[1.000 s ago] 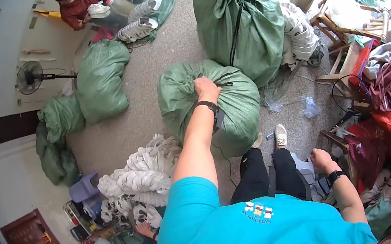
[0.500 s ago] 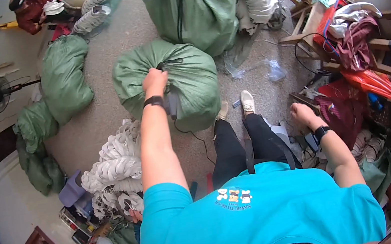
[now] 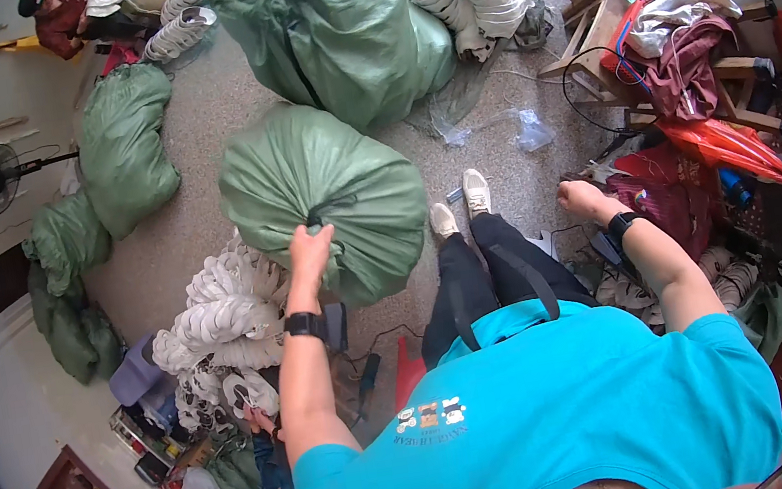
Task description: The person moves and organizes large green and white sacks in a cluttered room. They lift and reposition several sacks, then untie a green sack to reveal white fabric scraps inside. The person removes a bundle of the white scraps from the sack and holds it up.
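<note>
My left hand (image 3: 312, 253) is closed on the gathered, black-corded neck of a stuffed green woven sack (image 3: 340, 176). The sack leans with its neck turned toward me, and pleats fan out from the grip. A larger green sack (image 3: 360, 37) stands right behind it, touching or nearly touching. Away to the right, my right hand (image 3: 587, 199) hangs with curled fingers beside a dark red cloth pile, and nothing shows in it. Dark bands circle both wrists.
White looped bundles (image 3: 225, 320) lie left of the sack, near another person's hand (image 3: 257, 418). More green sacks (image 3: 126, 147) line the left wall. A wooden rack (image 3: 621, 58) with cloths stands at right. Clear plastic scraps (image 3: 533, 129) litter the floor. Another person (image 3: 59, 21) is far left.
My left hand has drawn the sack's neck toward me, tipping the sack over from upright. The larger sack behind now leans further left. My right hand stays out at the right, still curled.
</note>
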### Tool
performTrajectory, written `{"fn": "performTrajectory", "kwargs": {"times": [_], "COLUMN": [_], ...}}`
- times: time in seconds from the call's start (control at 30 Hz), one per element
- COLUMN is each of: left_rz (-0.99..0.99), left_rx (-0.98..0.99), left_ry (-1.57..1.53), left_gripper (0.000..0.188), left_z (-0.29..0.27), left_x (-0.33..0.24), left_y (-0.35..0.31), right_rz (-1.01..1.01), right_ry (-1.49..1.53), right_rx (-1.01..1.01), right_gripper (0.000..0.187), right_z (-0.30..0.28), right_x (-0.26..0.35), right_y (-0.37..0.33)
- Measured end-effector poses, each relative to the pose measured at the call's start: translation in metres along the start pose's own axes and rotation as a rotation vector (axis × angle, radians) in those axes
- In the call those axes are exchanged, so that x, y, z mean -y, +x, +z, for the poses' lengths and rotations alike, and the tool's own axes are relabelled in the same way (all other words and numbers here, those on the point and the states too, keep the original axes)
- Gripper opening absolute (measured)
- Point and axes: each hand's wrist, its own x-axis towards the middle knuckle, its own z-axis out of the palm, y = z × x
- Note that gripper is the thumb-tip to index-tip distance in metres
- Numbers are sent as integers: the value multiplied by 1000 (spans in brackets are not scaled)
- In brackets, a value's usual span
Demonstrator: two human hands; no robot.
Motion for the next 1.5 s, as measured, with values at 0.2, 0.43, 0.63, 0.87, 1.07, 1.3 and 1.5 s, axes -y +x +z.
{"fn": "performTrajectory", "kwargs": {"times": [0.2,0.43,0.63,0.87,1.07,1.3,1.5], "left_rz": [46,-66,-40,150,576,645,622], "left_rx": [52,248,198,236,22,-164,88], "left_ry": [-150,158,184,245,252,306,51], "left_gripper": [42,44,42,36,36,52,27], "left_z": [22,-11,4,18,25,-24,-32], "left_x": [42,77,91,47,56,57,70], "left_y": [-66,-159,-162,-121,-108,-115,-114], "right_rz": [-96,-86,-276,-406,-498,-664,-733], "right_ry": [119,-68,-21,-22,266,440,165], "right_rx": [-30,108,72,132,205,-105,5], "right_gripper": [23,27,29,29,25,38,36], "right_z": [-3,1,22,24,57,62,75], "right_x": [40,50,94,192,233,296,334], "right_y": [-7,5,36,48,16,-11,-1]}}
